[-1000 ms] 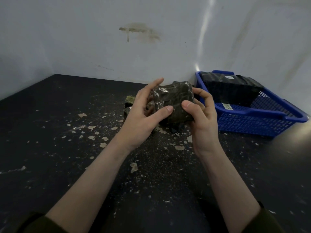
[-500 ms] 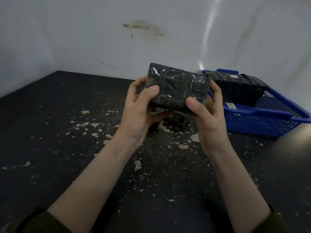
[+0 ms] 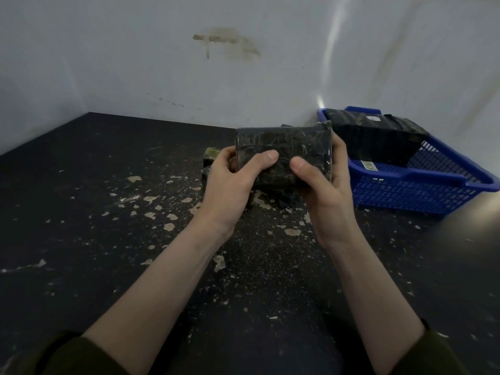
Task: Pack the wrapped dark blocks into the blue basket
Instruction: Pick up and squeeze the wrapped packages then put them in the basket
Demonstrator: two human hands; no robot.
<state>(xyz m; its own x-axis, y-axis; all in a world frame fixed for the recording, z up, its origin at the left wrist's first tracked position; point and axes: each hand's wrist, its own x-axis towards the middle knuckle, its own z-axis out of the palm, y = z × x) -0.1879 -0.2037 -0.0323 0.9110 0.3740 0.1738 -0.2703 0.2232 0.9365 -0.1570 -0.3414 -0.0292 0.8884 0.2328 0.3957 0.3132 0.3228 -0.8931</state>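
Black table ran back to a white wall with a brown stain on it. Blue basket sat on the table to my right, near the wall. A row of packed blocks filled its far end; the near part of the floor was bare. Wrapped block in hand was up off the table, just left of the basket's near corner and not over it. Both hands were grasping it: left hand on the left end with thumb across the front face, right hand on the right end with thumb in front and fingers curled behind. More dark pieces lay behind my left hand, partly hidden, count unclear. Pale flakes were scattered over the table. My read: carry step, block picked but not placed. Next move calls for a shift right over the rim, then lowering beside the row; the film looked slick, so hold with both hands until it seats
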